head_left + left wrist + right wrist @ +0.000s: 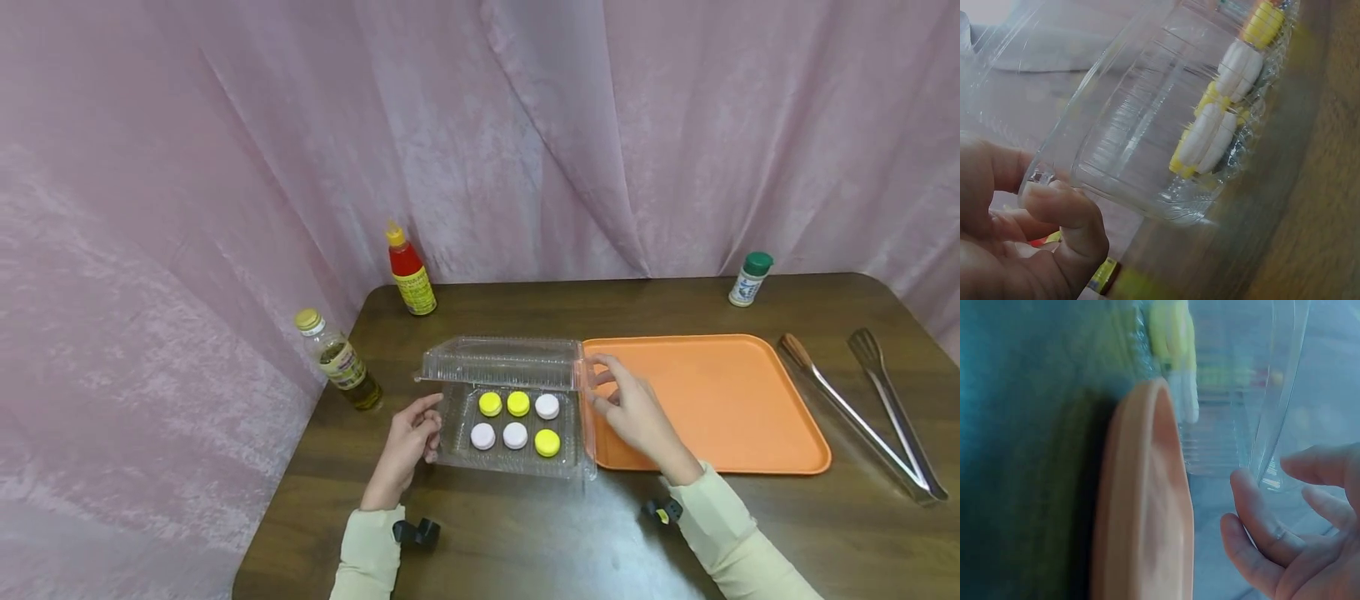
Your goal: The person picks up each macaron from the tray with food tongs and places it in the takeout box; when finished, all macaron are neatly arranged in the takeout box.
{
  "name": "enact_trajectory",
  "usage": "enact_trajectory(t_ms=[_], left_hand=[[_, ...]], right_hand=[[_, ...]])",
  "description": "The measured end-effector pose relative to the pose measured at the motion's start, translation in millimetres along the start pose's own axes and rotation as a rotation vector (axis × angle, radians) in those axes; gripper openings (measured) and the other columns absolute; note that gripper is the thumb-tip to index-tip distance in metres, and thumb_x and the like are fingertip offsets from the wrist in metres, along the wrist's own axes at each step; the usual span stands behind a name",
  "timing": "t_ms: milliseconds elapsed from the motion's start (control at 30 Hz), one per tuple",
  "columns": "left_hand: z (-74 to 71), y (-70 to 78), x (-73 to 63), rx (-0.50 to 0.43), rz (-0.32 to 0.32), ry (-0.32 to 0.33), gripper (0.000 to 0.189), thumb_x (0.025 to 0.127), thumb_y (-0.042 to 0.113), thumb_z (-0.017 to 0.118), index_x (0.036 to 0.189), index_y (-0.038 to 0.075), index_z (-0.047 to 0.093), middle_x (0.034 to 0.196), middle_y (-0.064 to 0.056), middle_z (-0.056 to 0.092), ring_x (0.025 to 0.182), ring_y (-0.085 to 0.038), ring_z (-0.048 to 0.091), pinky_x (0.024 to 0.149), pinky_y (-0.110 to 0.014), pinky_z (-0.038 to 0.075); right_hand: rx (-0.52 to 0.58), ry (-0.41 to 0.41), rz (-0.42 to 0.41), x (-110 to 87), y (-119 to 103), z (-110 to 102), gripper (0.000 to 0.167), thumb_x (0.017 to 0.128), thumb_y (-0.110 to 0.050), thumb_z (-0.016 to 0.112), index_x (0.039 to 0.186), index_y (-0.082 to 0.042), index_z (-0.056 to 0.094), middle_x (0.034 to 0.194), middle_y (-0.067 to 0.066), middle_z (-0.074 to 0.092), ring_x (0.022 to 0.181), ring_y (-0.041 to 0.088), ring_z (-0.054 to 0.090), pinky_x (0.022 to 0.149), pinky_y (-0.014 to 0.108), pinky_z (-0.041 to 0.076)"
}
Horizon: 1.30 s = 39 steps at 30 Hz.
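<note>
A clear plastic clamshell box (510,468) stands on the table with its lid (502,360) raised at the back. In the box sit two rows of yellow macarons (547,443) and white macarons (514,436). At the box's left edge, my left hand (411,442) pinches the rim between thumb and finger. My right hand (633,412) is at the right edge; its thumb and fingertips lie on either side of the rim in the right wrist view. Seen through the plastic in the left wrist view, the macarons (1207,139) look edge-on.
An orange tray (705,400) lies right of the box, close under my right hand. Metal tongs (892,417) lie beyond it. A green-capped shaker (750,279) stands at the back, a red sauce bottle (411,273) at the back left, and an oil bottle (341,362) at the left edge.
</note>
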<state>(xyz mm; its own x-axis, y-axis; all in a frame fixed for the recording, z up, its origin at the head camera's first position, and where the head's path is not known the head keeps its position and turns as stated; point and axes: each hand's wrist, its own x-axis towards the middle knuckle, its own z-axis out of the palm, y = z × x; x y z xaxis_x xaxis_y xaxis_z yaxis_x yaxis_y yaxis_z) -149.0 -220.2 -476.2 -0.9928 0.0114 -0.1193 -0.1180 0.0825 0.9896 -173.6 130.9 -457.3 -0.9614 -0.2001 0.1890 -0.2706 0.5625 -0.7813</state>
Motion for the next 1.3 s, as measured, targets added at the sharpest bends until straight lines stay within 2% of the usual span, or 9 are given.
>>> enact_trajectory(t_ms=[133,333,467,567,800,900,1000,1167,1300], left_hand=[[1.5,0.4,-2.0,-0.004,0.002,-0.003,0.046,0.092,-0.012,0.044,0.137,-0.010,0.051,0.084,-0.008,0.050,0.057,-0.012,0.042,0.042,-0.020,0.037],[1.9,5.3,-10.0,0.028,-0.015,0.023,0.041,0.098,-0.005,0.051,0.139,-0.006,0.052,0.083,-0.013,0.056,0.058,-0.013,0.048,0.047,-0.022,0.043],[1.4,10.8,-15.7,0.024,-0.017,0.048,0.038,0.101,-0.002,0.048,0.138,-0.006,0.053,0.098,-0.022,0.061,0.062,-0.013,0.053,0.050,-0.024,0.050],[-1.0,15.8,-21.3,0.009,-0.004,0.041,0.039,0.102,-0.004,0.043,0.139,-0.007,0.053,0.113,-0.028,0.061,0.065,-0.015,0.057,0.053,-0.026,0.053],[-9.6,26.6,-41.3,0.050,0.000,0.024,0.042,0.102,-0.006,0.035,0.142,-0.011,0.047,0.129,-0.030,0.059,0.082,-0.023,0.067,0.061,-0.032,0.058],[-6.3,29.1,-47.1,0.074,0.005,0.035,0.040,0.103,-0.004,0.039,0.141,-0.013,0.048,0.131,-0.031,0.057,0.086,-0.024,0.067,0.063,-0.032,0.059],[-0.1,28.7,-50.9,0.080,0.011,0.057,0.041,0.099,-0.007,0.045,0.139,-0.014,0.050,0.133,-0.032,0.056,0.086,-0.025,0.067,0.064,-0.032,0.059],[9.0,22.7,-57.4,0.069,0.017,0.100,0.045,0.095,-0.012,0.050,0.139,-0.013,0.050,0.133,-0.033,0.056,0.086,-0.026,0.068,0.065,-0.028,0.059],[12.7,17.8,-62.5,0.057,0.026,0.140,0.046,0.095,-0.013,0.049,0.140,-0.013,0.048,0.129,-0.033,0.058,0.082,-0.022,0.067,0.064,-0.026,0.058]], right_hand=[[0.006,-0.005,-0.026,-13.9,-2.7,-0.9,0.057,0.089,0.005,0.063,0.143,-0.008,0.049,0.113,0.021,0.067,0.070,0.017,0.064,0.064,0.036,0.054],[0.093,-0.025,-0.027,-36.5,-8.7,-2.8,0.060,0.087,0.008,0.063,0.143,-0.008,0.049,0.115,0.023,0.065,0.067,0.017,0.064,0.054,0.029,0.051],[0.134,-0.030,0.004,-46.6,-12.7,-2.5,0.060,0.088,0.007,0.062,0.144,-0.008,0.049,0.118,0.023,0.064,0.070,0.018,0.066,0.055,0.028,0.052],[0.148,-0.015,0.003,-52.9,-13.9,0.1,0.058,0.088,0.007,0.064,0.143,-0.009,0.052,0.117,0.020,0.065,0.070,0.016,0.066,0.058,0.028,0.052],[0.257,-0.020,0.026,-74.5,-10.0,12.1,0.048,0.093,-0.001,0.069,0.139,-0.009,0.056,0.111,0.018,0.066,0.071,0.019,0.070,0.064,0.028,0.055],[0.282,-0.030,0.055,-80.4,-9.3,14.9,0.045,0.093,0.000,0.068,0.137,-0.008,0.057,0.108,0.018,0.067,0.072,0.020,0.070,0.064,0.028,0.055],[0.292,-0.039,0.057,-84.1,-8.6,16.2,0.045,0.093,0.003,0.065,0.136,-0.006,0.057,0.107,0.016,0.067,0.072,0.020,0.070,0.064,0.028,0.054],[0.339,-0.066,0.012,-87.1,-8.2,15.3,0.050,0.091,0.010,0.062,0.138,-0.003,0.055,0.106,0.014,0.067,0.074,0.020,0.070,0.068,0.028,0.055],[0.347,-0.131,-0.019,-90.3,-9.4,13.1,0.058,0.091,0.005,0.066,0.145,-0.003,0.049,0.111,0.014,0.065,0.078,0.017,0.070,0.074,0.030,0.055]])
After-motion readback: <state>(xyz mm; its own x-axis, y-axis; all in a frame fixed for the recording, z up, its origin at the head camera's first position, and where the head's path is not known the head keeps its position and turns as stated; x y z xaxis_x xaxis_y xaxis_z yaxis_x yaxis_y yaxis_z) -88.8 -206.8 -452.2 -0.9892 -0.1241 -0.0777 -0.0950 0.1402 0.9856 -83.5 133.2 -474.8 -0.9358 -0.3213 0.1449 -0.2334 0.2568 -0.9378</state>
